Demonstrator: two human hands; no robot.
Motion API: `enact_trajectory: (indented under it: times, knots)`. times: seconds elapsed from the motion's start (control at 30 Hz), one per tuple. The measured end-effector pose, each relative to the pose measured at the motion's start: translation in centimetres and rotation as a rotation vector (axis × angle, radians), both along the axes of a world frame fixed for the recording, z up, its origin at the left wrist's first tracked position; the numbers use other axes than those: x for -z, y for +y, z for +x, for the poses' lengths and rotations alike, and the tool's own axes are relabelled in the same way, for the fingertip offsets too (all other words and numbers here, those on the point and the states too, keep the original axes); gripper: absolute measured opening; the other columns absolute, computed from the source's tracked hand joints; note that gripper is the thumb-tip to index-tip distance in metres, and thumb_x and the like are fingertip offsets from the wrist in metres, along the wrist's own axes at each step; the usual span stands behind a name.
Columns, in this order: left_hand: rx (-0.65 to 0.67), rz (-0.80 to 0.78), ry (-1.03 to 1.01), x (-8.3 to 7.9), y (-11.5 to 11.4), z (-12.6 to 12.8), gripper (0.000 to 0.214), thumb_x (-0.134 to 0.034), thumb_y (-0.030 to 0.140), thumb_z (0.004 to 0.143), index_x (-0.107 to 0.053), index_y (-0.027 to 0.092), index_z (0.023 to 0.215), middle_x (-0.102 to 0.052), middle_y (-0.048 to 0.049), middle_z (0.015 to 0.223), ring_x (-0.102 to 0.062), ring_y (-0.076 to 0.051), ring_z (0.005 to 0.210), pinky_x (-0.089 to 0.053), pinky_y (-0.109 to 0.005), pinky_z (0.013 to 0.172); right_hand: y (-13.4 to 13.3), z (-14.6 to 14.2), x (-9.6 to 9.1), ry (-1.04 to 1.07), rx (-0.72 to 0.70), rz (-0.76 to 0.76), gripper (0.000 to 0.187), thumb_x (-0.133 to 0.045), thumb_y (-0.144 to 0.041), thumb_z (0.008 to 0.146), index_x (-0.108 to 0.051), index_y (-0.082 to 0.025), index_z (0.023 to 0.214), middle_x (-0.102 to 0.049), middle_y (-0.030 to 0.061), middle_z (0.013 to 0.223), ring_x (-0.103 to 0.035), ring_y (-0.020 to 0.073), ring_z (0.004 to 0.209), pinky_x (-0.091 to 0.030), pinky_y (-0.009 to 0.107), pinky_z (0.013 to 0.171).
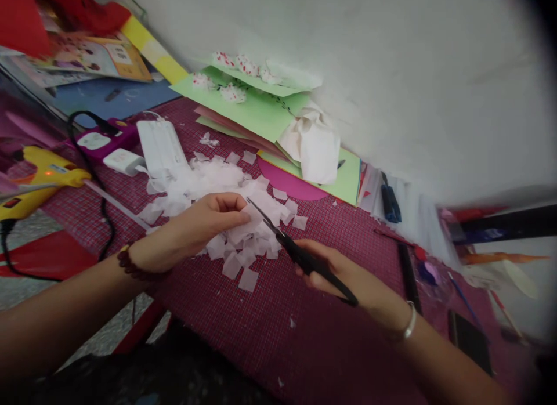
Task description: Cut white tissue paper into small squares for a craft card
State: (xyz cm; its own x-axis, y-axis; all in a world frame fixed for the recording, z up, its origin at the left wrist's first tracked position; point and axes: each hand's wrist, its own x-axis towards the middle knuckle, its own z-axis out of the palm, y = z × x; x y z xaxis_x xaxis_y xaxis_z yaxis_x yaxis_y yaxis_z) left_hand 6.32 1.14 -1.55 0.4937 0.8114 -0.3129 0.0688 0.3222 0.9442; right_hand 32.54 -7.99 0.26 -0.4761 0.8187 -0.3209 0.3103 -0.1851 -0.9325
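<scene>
My left hand [217, 214] pinches a small piece of thin white paper [252, 214] between thumb and fingers, above a heap of loose white paper squares [217, 179]. In my right hand [331, 266] is a pair of black-handled scissors [300, 255], fingers wrapped round the handles. The blades point up and left, their tips beside the left fingertips and the pinched paper. Whether the blades touch the paper I cannot tell. Part of the pinched piece blends into the white heap behind it.
A yellow glue gun [43, 176] with a lit light lies at the left, near a purple power strip [104, 139] and its black cord. Green cards with paper flowers [256, 112] and a crumpled white cloth or tissue [319, 144] stand against the wall. A dark flat object [470, 341] lies right.
</scene>
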Motion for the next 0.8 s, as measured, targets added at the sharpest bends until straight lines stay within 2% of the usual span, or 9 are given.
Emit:
enact_trajectory:
  times: [0.1, 0.23, 0.33, 0.4, 0.5, 0.6, 0.7, 0.8]
  knots:
    - [0.016, 0.017, 0.008, 0.0, 0.2, 0.1, 0.016, -0.07, 0.028, 0.074, -0.057, 0.019, 0.07, -0.053, 0.0034, 0.063, -0.047, -0.009, 0.054, -0.037, -0.021, 0.05, 0.3, -0.2, -0.2, 0.037, 0.032, 0.007, 0.057, -0.071, -0.055, 0.082, -0.06, -0.015, 0.121, -0.059, 0.0046, 0.091, -0.052, 0.0142, 0.075, -0.045, 0.028, 0.066]
    - [0.02, 0.01, 0.011, 0.2, 0.3, 0.3, 0.016, -0.07, 0.029, 0.073, -0.058, 0.019, 0.07, -0.054, 0.0032, 0.062, -0.046, -0.009, 0.053, -0.037, -0.021, 0.05, 0.2, -0.2, 0.2, 0.059, 0.087, -0.081, 0.063, -0.073, -0.06, 0.079, -0.06, -0.016, 0.121, -0.055, 0.0004, 0.081, -0.043, 0.0088, 0.059, -0.036, 0.024, 0.05]
    - [0.016, -0.014, 0.017, 0.1, 0.3, 0.4, 0.014, -0.07, 0.028, 0.07, -0.059, 0.02, 0.073, -0.057, 0.0025, 0.064, -0.05, -0.011, 0.055, -0.041, -0.023, 0.053, 0.0, 0.1, 0.6, 0.061, 0.13, -0.109, 0.06, -0.071, -0.06, 0.08, -0.059, -0.017, 0.12, -0.051, -0.0017, 0.077, -0.04, 0.0069, 0.054, -0.033, 0.022, 0.047]
    - [0.026, -0.012, 0.026, -0.2, 0.2, 0.3, 0.013, -0.069, 0.027, 0.068, -0.058, 0.02, 0.071, -0.057, 0.0021, 0.062, -0.052, -0.012, 0.055, -0.042, -0.023, 0.054, 0.0, 0.4, 0.6, 0.056, 0.11, -0.073, 0.062, -0.072, -0.062, 0.079, -0.06, -0.017, 0.119, -0.053, -0.0004, 0.08, -0.044, 0.0084, 0.057, -0.037, 0.023, 0.05]
    - [0.026, 0.009, 0.053, -0.5, 0.3, 0.0, 0.014, -0.068, 0.028, 0.067, -0.056, 0.021, 0.066, -0.055, 0.0017, 0.058, -0.05, -0.011, 0.054, -0.041, -0.023, 0.053, -0.2, 0.8, 0.2, 0.044, 0.061, -0.017, 0.07, -0.07, -0.067, 0.078, -0.058, -0.017, 0.125, -0.059, 0.0064, 0.093, -0.056, 0.0162, 0.077, -0.049, 0.029, 0.067]
    - [-0.082, 0.028, 0.03, -0.7, 0.4, -0.4, 0.015, -0.069, 0.027, 0.067, -0.056, 0.021, 0.069, -0.055, 0.0019, 0.061, -0.051, -0.011, 0.056, -0.042, -0.024, 0.054, -0.7, 1.3, -0.1, 0.036, 0.023, -0.01, 0.075, -0.065, -0.068, 0.082, -0.053, -0.016, 0.135, -0.061, 0.0112, 0.105, -0.058, 0.0216, 0.093, -0.051, 0.034, 0.084]
    - [-0.182, 0.001, -0.046, -0.5, 0.5, -0.5, 0.019, -0.072, 0.026, 0.065, -0.056, 0.02, 0.074, -0.054, 0.0031, 0.062, -0.053, -0.011, 0.057, -0.042, -0.023, 0.057, -1.2, 1.7, 0.1, 0.02, 0.011, -0.021, 0.075, -0.065, -0.065, 0.083, -0.052, -0.015, 0.137, -0.061, 0.0116, 0.106, -0.058, 0.0219, 0.094, -0.051, 0.035, 0.087]
    - [-0.155, -0.037, -0.062, -0.3, 0.5, -0.2, 0.02, -0.073, 0.026, 0.064, -0.056, 0.02, 0.072, -0.054, 0.0033, 0.062, -0.053, -0.01, 0.056, -0.042, -0.023, 0.058, -1.3, 1.5, 0.3, 0.01, -0.003, -0.023, 0.078, -0.069, -0.063, 0.081, -0.05, -0.015, 0.139, -0.06, 0.0109, 0.105, -0.057, 0.0214, 0.092, -0.051, 0.035, 0.083]
